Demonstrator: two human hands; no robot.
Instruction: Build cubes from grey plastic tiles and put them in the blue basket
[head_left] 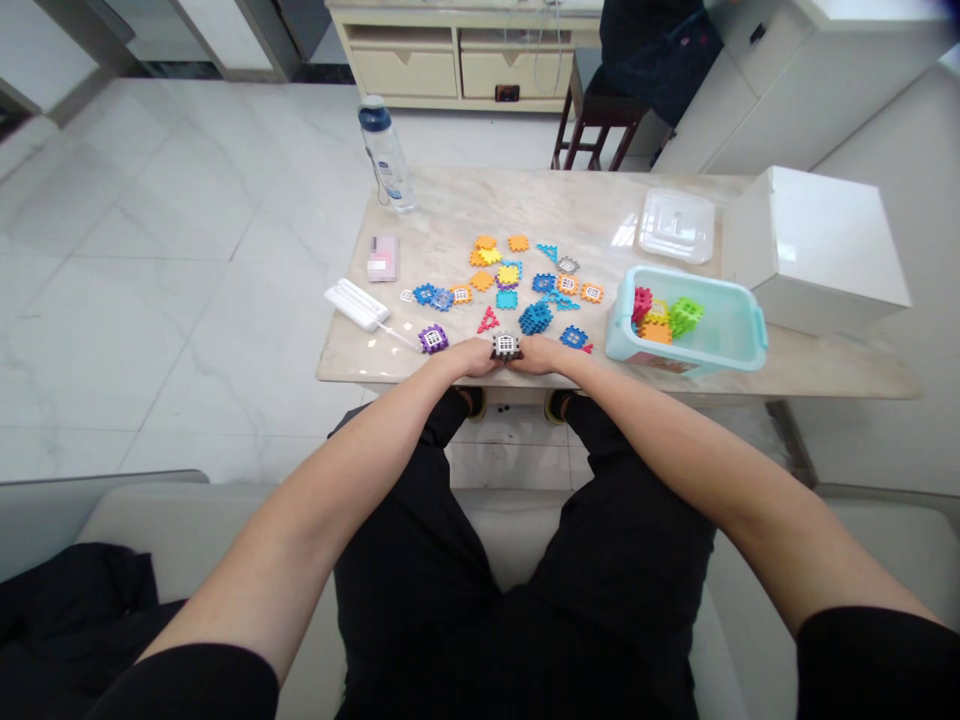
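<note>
Near the table's front edge, my left hand (477, 357) and my right hand (538, 354) are closed on opposite sides of a dark interlocking block (506, 345) with a white window grid. My fingers are partly hidden around it. Just beyond my right hand sits a dark blue assembled block (535, 319). A red triangle piece (488, 319) lies past my left hand. Farther left rests a purple block (433, 339) with a white window. A flat blue piece (574, 337) is right of my right hand. Several orange, yellow and blue pieces are scattered behind, among them a yellow one (508, 274).
A light blue bin (739, 345) with several blocks inside stands at right, before a white box (832, 245). Its clear lid (676, 226) lies behind. A water bottle (390, 165), a pink card (383, 258) and a white cabled device (358, 304) are at left. A person (652, 55) is beyond.
</note>
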